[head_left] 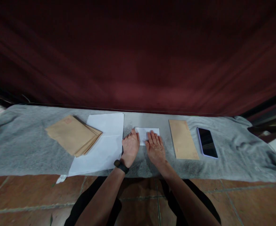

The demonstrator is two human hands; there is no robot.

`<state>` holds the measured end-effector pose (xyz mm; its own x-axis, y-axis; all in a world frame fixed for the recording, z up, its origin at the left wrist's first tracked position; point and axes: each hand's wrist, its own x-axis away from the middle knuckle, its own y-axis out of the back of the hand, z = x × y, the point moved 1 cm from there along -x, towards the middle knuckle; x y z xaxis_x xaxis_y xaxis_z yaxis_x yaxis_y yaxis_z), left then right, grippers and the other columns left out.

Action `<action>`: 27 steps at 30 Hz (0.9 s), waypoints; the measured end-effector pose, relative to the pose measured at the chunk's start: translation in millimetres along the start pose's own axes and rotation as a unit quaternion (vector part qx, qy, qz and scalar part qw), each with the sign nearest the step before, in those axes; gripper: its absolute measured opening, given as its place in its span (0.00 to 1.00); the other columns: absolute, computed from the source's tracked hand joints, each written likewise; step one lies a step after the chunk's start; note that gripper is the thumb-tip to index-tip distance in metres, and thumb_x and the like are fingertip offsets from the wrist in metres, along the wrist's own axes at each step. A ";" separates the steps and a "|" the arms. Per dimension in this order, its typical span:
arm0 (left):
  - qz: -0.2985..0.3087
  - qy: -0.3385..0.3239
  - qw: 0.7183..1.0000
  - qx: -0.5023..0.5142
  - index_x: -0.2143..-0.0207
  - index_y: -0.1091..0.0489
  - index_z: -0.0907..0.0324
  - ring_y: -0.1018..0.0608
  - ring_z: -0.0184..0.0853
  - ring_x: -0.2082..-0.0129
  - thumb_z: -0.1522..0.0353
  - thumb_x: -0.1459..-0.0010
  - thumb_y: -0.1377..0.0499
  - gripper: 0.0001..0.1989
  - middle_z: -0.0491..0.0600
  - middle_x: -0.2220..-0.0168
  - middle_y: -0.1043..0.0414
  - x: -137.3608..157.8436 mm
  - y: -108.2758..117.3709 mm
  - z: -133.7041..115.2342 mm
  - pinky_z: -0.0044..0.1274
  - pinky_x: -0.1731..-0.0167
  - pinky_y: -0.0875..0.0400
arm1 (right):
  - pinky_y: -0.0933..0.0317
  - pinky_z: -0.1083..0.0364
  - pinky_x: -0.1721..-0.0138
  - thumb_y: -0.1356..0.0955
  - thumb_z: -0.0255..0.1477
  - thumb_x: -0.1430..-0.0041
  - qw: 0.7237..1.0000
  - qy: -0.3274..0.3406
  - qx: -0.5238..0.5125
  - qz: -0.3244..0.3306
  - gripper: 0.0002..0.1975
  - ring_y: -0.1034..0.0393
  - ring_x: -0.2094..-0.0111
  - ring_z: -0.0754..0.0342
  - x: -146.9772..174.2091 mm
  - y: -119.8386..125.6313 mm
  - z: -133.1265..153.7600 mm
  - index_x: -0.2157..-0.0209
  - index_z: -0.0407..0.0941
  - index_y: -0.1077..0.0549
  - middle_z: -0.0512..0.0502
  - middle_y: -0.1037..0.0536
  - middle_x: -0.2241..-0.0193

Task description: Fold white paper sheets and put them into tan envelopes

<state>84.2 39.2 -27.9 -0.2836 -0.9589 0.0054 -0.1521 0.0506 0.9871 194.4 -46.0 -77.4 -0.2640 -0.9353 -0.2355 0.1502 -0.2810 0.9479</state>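
A small white folded paper (142,131) lies flat on the grey cloth in front of me. My right hand (156,149) rests flat on its right part, fingers stretched out. At its left edge is my left hand (130,145), with the fingers curled and closed against the paper's edge; part of that edge is hidden under them. To the right lies a single brown envelope (184,139), apart from both hands. Large white sheets (107,144) are spread just left of my left hand. A stack of brown envelopes (72,133) sits partly on top of them.
A phone (207,142) with a dark screen and a pale purple edge lies right of the single envelope. Grey cloth (232,147) covers the long, narrow surface. Behind it hangs a dark red curtain (133,69). Tiled floor (34,194) shows below the front edge.
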 end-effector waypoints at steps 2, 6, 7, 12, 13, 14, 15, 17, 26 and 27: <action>-0.028 -0.021 0.999 0.026 0.49 0.33 0.67 0.20 0.47 0.53 0.66 0.29 0.56 0.18 0.63 0.58 0.22 2.2 2.7 -1.7 0.35 0.52 0.28 | 0.53 0.41 0.32 0.44 0.34 0.26 1.000 0.002 0.003 0.002 0.26 0.48 0.30 0.43 -0.7 0.3 -0.1 0.31 0.40 0.43 0.38 0.42 0.31; -0.050 -0.110 0.988 0.095 0.42 0.35 0.64 0.27 0.43 0.42 0.65 0.28 0.58 0.20 0.61 0.45 0.28 17.2 -2.0 -15.0 0.36 0.41 0.34 | 0.53 0.41 0.32 0.44 0.30 0.27 1.000 0.013 0.019 0.017 0.26 0.48 0.30 0.43 -0.8 1.0 -1.9 0.31 0.40 0.43 0.37 0.44 0.31; -0.042 -0.139 0.983 0.108 0.39 0.38 0.63 0.29 0.40 0.39 0.64 0.27 0.58 0.22 0.59 0.41 0.30 23.0 -6.5 -18.9 0.33 0.38 0.36 | 0.53 0.41 0.32 0.43 0.28 0.28 0.999 0.020 0.024 0.024 0.27 0.49 0.30 0.43 -0.1 0.7 -2.7 0.31 0.39 0.43 0.37 0.45 0.30; -0.024 -0.239 0.961 0.133 0.30 0.52 0.68 0.48 0.41 0.28 0.56 0.28 0.58 0.32 0.61 0.29 0.49 47.8 -35.6 -20.0 0.38 0.31 0.49 | 0.55 0.40 0.31 0.42 0.24 0.32 0.998 0.048 0.033 0.030 0.30 0.55 0.29 0.41 4.1 -3.4 -6.4 0.30 0.39 0.46 0.35 0.50 0.29; -0.026 -0.243 0.962 0.126 0.30 0.54 0.69 0.49 0.42 0.27 0.55 0.28 0.59 0.34 0.61 0.28 0.51 49.9 -39.9 -16.5 0.38 0.30 0.49 | 0.55 0.39 0.31 0.42 0.25 0.32 0.998 0.047 0.029 0.026 0.30 0.56 0.28 0.41 4.1 -4.5 -6.8 0.30 0.40 0.47 0.36 0.50 0.29; -0.029 -0.242 0.963 0.117 0.29 0.54 0.69 0.50 0.42 0.27 0.55 0.28 0.59 0.34 0.62 0.28 0.52 51.0 -43.2 -12.5 0.39 0.30 0.50 | 0.55 0.38 0.31 0.43 0.26 0.31 0.998 0.044 0.024 0.023 0.30 0.57 0.28 0.42 3.9 -5.5 -7.1 0.29 0.40 0.47 0.36 0.50 0.29; -0.032 -0.241 0.964 0.108 0.29 0.54 0.69 0.50 0.42 0.27 0.54 0.28 0.59 0.35 0.62 0.28 0.52 51.4 -45.5 -8.4 0.39 0.30 0.50 | 0.55 0.37 0.31 0.44 0.27 0.30 0.999 0.038 0.019 0.021 0.29 0.57 0.28 0.42 3.4 -6.4 -7.4 0.29 0.41 0.48 0.37 0.50 0.29; -0.038 -0.244 0.964 0.094 0.29 0.55 0.68 0.50 0.42 0.27 0.53 0.29 0.59 0.36 0.62 0.28 0.51 51.1 -47.7 -1.3 0.39 0.30 0.50 | 0.56 0.36 0.32 0.46 0.29 0.28 0.999 0.026 0.014 0.018 0.28 0.57 0.28 0.42 2.2 -7.7 -8.0 0.29 0.41 0.48 0.36 0.50 0.29; -0.052 -0.285 0.956 0.050 0.30 0.50 0.61 0.49 0.44 0.28 0.52 0.31 0.52 0.34 0.60 0.28 0.51 52.4 -40.2 14.6 0.41 0.31 0.49 | 0.54 0.38 0.32 0.46 0.31 0.27 0.999 0.007 0.034 0.003 0.27 0.52 0.29 0.42 5.1 0.8 -17.7 0.30 0.39 0.45 0.36 0.47 0.30; -0.052 -0.288 0.955 0.045 0.30 0.49 0.60 0.49 0.45 0.28 0.52 0.31 0.51 0.34 0.60 0.28 0.51 52.9 -38.6 15.9 0.41 0.31 0.49 | 0.54 0.38 0.32 0.45 0.31 0.27 0.999 0.005 0.034 0.000 0.27 0.52 0.29 0.42 5.7 2.2 -19.3 0.30 0.39 0.46 0.36 0.46 0.30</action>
<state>60.1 -9.0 -68.2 -0.7330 -0.6484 -0.2059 -0.2814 0.0134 0.9595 211.6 -56.1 -80.7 -0.2549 -0.9374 -0.2372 0.0845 -0.2659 0.9603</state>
